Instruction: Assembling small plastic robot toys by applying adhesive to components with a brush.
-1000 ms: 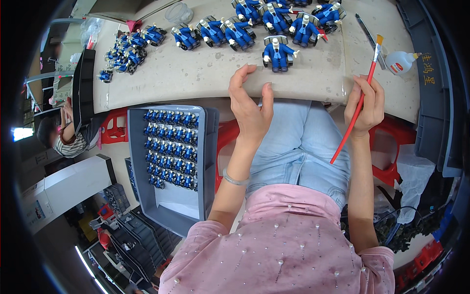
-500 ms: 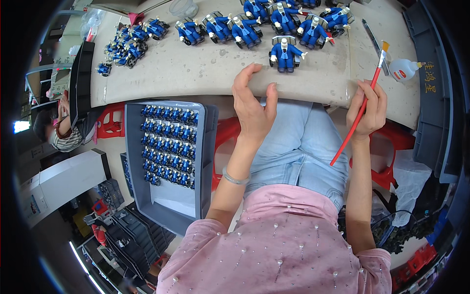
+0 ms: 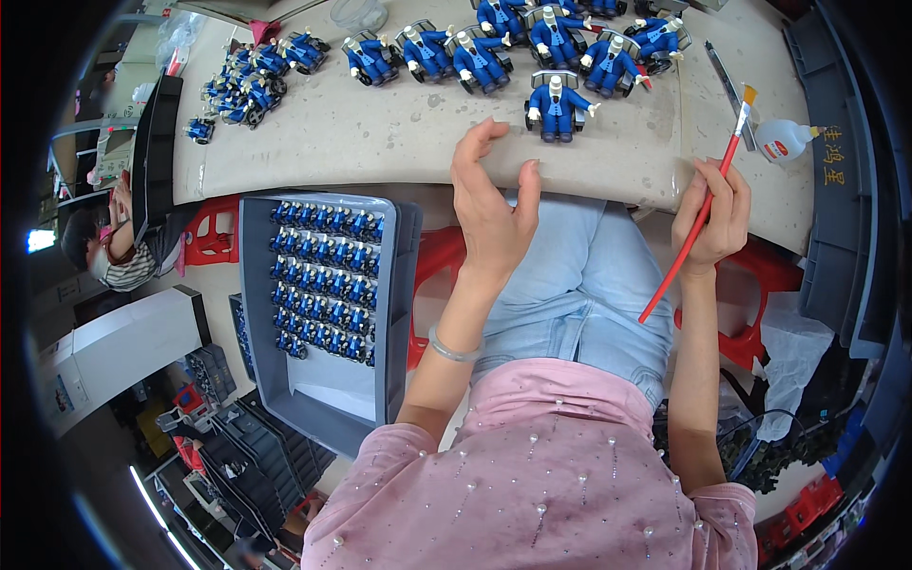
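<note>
My left hand [image 3: 491, 201] hovers at the table's near edge, fingers curved and apart, with nothing in it. Just beyond it on the table sits a small figurine [image 3: 557, 109] in a blue suit, seated in a wheeled chair, untouched. In my right hand [image 3: 712, 214] is a red-handled paintbrush [image 3: 701, 214], held between thumb and fingers with its yellowish bristles pointing up and away. Past the bristles lies a long thin dark tool [image 3: 727, 84], and beside it a white squeeze bottle [image 3: 783, 141] with a yellowish tip.
More blue figurines [image 3: 480, 59] stand in rows at the back of the table [image 3: 370, 142]; a heap of them [image 3: 245, 90] lies at the left. A grey crate [image 3: 399, 285] holding rows of figurines is at my left. A clear cup [image 3: 359, 13] stands at the back.
Both hands keep nearly the same pose, and the brush stays in my right hand. The whole view has shifted very slightly.
</note>
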Available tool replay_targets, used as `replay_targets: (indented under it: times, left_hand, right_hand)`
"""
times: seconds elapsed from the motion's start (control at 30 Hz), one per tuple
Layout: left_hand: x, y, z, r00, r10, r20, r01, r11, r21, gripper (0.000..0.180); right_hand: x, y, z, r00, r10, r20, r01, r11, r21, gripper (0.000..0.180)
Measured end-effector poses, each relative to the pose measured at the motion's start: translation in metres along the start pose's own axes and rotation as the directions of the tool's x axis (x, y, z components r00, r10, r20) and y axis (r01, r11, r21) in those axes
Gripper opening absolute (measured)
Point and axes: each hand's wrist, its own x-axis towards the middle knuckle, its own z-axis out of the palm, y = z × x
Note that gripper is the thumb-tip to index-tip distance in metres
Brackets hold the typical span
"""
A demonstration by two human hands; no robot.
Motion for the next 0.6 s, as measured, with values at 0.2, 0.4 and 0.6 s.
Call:
replay_targets:
  times: [0.2,0.4,0.6]
  left_hand:
    - [0.028,0.022,-0.002,0.989,-0.099,0.107,0.112,0.986,-0.124,0.069]
    - [0.034,0.014,0.012,0.988,-0.024,0.151,0.03,0.999,-0.04,0.073]
    - [0.04,0.021,0.013,0.981,-0.068,0.181,0.086,0.992,-0.096,0.068]
  right_hand:
    - [0.001,0.001,-0.001,1.0,-0.006,-0.001,0.006,1.0,-0.004,0.021]
    - [-0.001,-0.002,-0.001,1.0,0.012,0.011,-0.013,1.0,0.004,0.021]
    - [-0.001,0.001,-0.002,1.0,0.002,0.01,-0.002,1.0,0.012,0.023]
